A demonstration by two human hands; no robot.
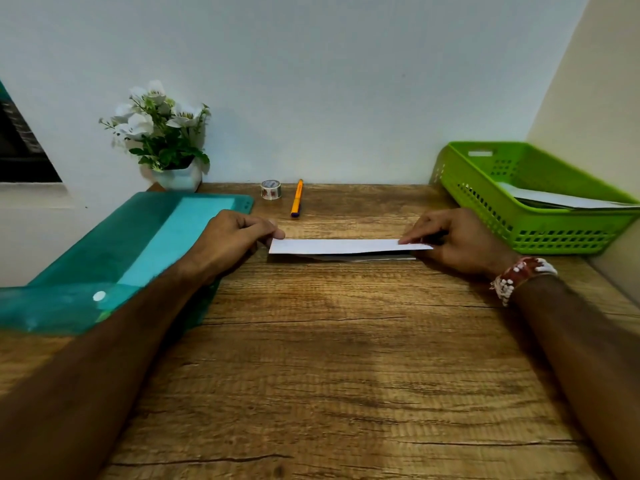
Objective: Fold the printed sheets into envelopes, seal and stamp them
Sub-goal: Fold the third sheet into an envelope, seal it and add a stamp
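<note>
A wooden desk (329,358) fills the lower frame below a pale wall (329,81), cream side wall (595,81) right, dark window (17,150) left.

Brown grained wooden table (329,358): matt, rough | folded white paper sheet (346,245): smooth, matt | green perforated plastic basket (540,233): glossy | translucent teal plastic folder (114,258): glossy

Soft, even indoor light, faint shadows under the forearms, wide-angle bending at the edges, slight overall softness.

White folded sheet (341,246) on brown wood-grain desk (329,358); teal folder (114,258) left, lime-green perforated basket (540,202) right, orange pen (296,198) far, red-and-white beaded bracelet (521,275).
</note>
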